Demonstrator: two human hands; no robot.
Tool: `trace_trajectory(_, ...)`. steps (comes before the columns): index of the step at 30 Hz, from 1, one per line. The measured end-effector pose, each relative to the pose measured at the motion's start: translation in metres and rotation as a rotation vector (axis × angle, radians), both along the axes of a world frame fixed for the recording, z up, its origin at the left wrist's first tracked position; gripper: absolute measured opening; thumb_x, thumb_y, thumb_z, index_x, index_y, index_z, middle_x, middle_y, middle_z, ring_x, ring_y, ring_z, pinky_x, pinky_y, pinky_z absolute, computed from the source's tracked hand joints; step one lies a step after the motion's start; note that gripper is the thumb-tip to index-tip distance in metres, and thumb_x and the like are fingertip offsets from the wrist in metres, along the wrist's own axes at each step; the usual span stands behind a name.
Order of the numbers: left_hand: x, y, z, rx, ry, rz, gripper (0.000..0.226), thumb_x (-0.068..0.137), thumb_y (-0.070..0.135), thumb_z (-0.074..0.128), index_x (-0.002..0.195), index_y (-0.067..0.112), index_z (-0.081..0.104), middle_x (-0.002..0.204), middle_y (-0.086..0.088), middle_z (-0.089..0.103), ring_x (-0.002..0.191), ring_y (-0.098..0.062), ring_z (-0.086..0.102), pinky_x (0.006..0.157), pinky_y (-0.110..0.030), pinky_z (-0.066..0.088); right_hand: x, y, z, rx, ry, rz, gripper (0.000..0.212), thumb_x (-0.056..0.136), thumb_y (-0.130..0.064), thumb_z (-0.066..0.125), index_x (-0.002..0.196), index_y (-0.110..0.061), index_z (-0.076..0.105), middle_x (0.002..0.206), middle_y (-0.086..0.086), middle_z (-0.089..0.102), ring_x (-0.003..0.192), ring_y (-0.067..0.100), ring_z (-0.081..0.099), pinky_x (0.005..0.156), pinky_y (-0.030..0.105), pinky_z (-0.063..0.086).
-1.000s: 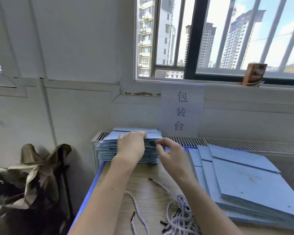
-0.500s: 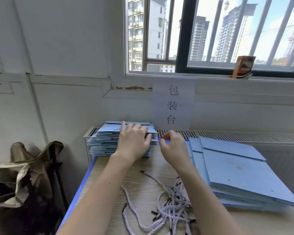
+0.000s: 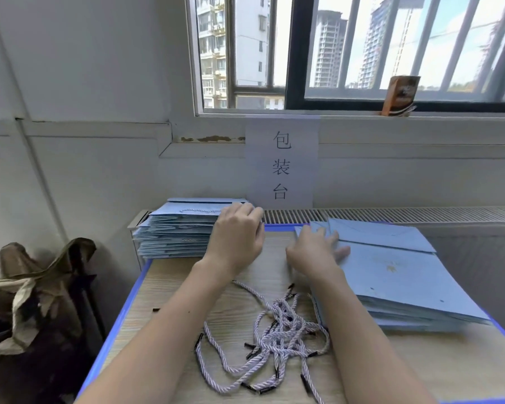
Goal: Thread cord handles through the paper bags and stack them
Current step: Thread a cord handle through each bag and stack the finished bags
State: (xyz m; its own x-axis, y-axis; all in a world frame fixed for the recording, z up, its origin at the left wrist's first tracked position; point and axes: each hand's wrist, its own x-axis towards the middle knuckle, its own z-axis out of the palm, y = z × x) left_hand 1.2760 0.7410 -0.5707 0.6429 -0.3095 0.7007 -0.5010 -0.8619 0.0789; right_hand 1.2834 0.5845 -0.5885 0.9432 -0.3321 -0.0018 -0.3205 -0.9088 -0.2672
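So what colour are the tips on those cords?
Black tips on the pale lilac-white twisted cords, in the head view.

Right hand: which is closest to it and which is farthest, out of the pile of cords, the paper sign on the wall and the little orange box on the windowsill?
From the right hand, in the head view:
1. Pile of cords, on the table just below the hand, towards the person.
2. Paper sign, taped to the wall behind the table, above the hand.
3. Orange box, up on the windowsill to the right.

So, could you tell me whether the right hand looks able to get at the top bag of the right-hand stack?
Probably yes: the right hand already rests on the stack's near corner, with nothing lying over the top bag.
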Motion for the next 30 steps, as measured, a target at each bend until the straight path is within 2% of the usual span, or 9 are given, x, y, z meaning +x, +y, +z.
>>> trace_trajectory(3, -0.006, -0.008, -0.002, 0.05, 0.022, -0.212, 0.02, 0.089, 0.02, 0.049, 0.086, 0.009, 0.065, 0.087, -0.003, 0.063, 0.089, -0.024, 0.056, 0.079, -0.035, 0.05, -0.001, 0.001, -0.006, -0.003, -0.053, 0.055, 0.043, 0.09, -0.018, 0.041, 0.133, -0.018, 0.045, 0.15, 0.015, 0.033, 0.146, 0.038, 0.013, 0.112, 0.063, 0.017)
trace_trajectory(6, -0.013, -0.013, -0.001, 0.107, 0.205, -0.33, 0.013, 0.093, 0.02, 0.054, 0.091, 0.013, 0.066, 0.087, 0.002, 0.063, 0.086, -0.018, 0.054, 0.078, -0.038, 0.051, 0.0, -0.002, -0.004, 0.051, -0.121, 0.139, 0.038, 0.092, -0.021, 0.052, 0.129, -0.013, 0.049, 0.144, 0.017, 0.04, 0.143, 0.033, 0.028, 0.112, 0.051, 0.028)
trace_trajectory(8, -0.016, -0.013, 0.002, 0.112, 0.319, -0.335, 0.011, 0.094, 0.023, 0.057, 0.097, 0.017, 0.066, 0.085, 0.007, 0.061, 0.081, -0.014, 0.053, 0.078, -0.037, 0.05, 0.001, -0.005, 0.001, 0.203, -0.226, 0.211, 0.033, 0.091, -0.017, 0.056, 0.123, -0.008, 0.056, 0.132, 0.018, 0.051, 0.128, 0.031, 0.047, 0.097, 0.034, 0.04)
trace_trajectory(10, -0.016, -0.008, 0.007, 0.112, 0.469, -0.31, 0.013, 0.095, 0.027, 0.059, 0.099, 0.018, 0.068, 0.08, 0.011, 0.059, 0.075, -0.01, 0.054, 0.077, -0.033, 0.049, 0.0, -0.013, 0.008, 0.384, -0.298, 0.217, 0.033, 0.09, -0.006, 0.054, 0.123, -0.007, 0.062, 0.127, 0.015, 0.06, 0.116, 0.028, 0.056, 0.082, 0.025, 0.039)
trace_trajectory(13, -0.015, 0.0, 0.012, 0.082, 0.647, -0.329, 0.013, 0.093, 0.029, 0.065, 0.09, 0.018, 0.072, 0.076, 0.011, 0.063, 0.068, 0.001, 0.055, 0.069, -0.021, 0.044, 0.0, -0.028, 0.012, 0.488, -0.321, 0.155, 0.04, 0.089, -0.001, 0.051, 0.126, -0.012, 0.063, 0.13, 0.012, 0.061, 0.116, 0.027, 0.058, 0.089, 0.03, 0.045)
trace_trajectory(16, -0.021, 0.0, 0.014, 0.097, 0.796, -0.374, 0.021, 0.087, 0.039, 0.073, 0.089, 0.018, 0.072, 0.08, 0.007, 0.067, 0.067, 0.002, 0.056, 0.062, -0.012, 0.043, 0.002, -0.036, 0.007, 0.36, -0.214, 0.142, 0.038, 0.09, -0.013, 0.056, 0.128, -0.017, 0.06, 0.132, 0.009, 0.06, 0.117, 0.031, 0.056, 0.101, 0.043, 0.047)
trace_trajectory(19, -0.027, -0.007, 0.011, 0.18, 0.936, -0.364, 0.032, 0.076, 0.051, 0.08, 0.09, 0.025, 0.07, 0.08, 0.012, 0.065, 0.07, -0.001, 0.057, 0.063, -0.019, 0.046, 0.005, -0.037, 0.004, 0.293, -0.161, 0.186, 0.036, 0.091, -0.02, 0.059, 0.126, -0.017, 0.061, 0.131, 0.007, 0.06, 0.117, 0.029, 0.057, 0.102, 0.044, 0.045)
trace_trajectory(25, -0.029, -0.013, 0.005, 0.234, 0.971, -0.377, 0.016, 0.082, 0.026, 0.077, 0.089, 0.017, 0.067, 0.079, 0.009, 0.062, 0.069, -0.006, 0.057, 0.062, -0.023, 0.048, 0.011, -0.045, -0.002, 0.31, -0.188, 0.269, 0.035, 0.09, -0.029, 0.063, 0.125, -0.022, 0.064, 0.137, 0.004, 0.056, 0.124, 0.026, 0.053, 0.101, 0.037, 0.043)
trace_trajectory(30, -0.024, -0.008, 0.007, 0.031, 0.821, -0.36, 0.009, 0.084, 0.007, 0.064, 0.081, 0.015, 0.061, 0.081, 0.002, 0.062, 0.073, -0.013, 0.057, 0.066, -0.027, 0.049, 0.011, -0.047, -0.002, 0.32, -0.195, 0.297, 0.032, 0.089, -0.031, 0.065, 0.12, -0.024, 0.065, 0.134, 0.003, 0.058, 0.121, 0.025, 0.054, 0.098, 0.038, 0.046)
